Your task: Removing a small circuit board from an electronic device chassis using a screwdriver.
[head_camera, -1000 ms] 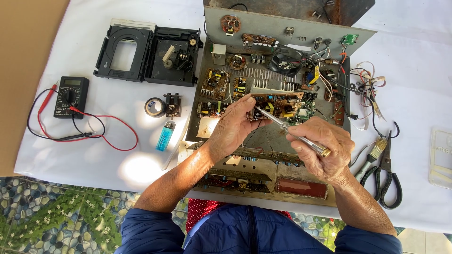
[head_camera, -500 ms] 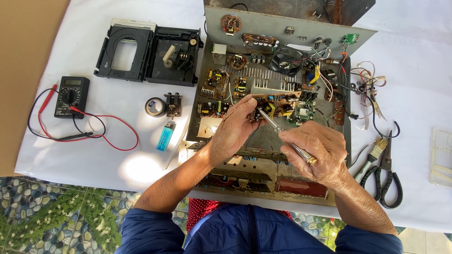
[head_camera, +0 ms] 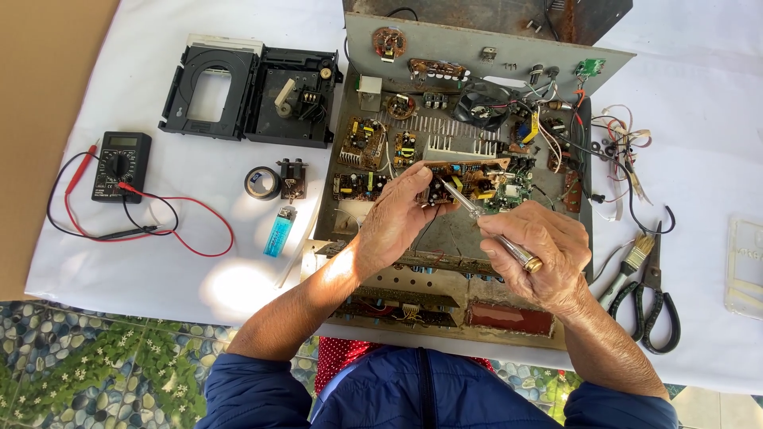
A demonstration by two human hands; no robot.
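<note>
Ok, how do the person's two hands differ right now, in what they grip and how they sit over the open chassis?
The left hand pinches the edge of a small brown circuit board with its fingertips; the right hand is closed around a screwdriver handle. The left hand reaches further up into the chassis; the right hand sits lower, nearer the body, with the screwdriver angled up-left toward the board. Both hover over the same open chassis.
</note>
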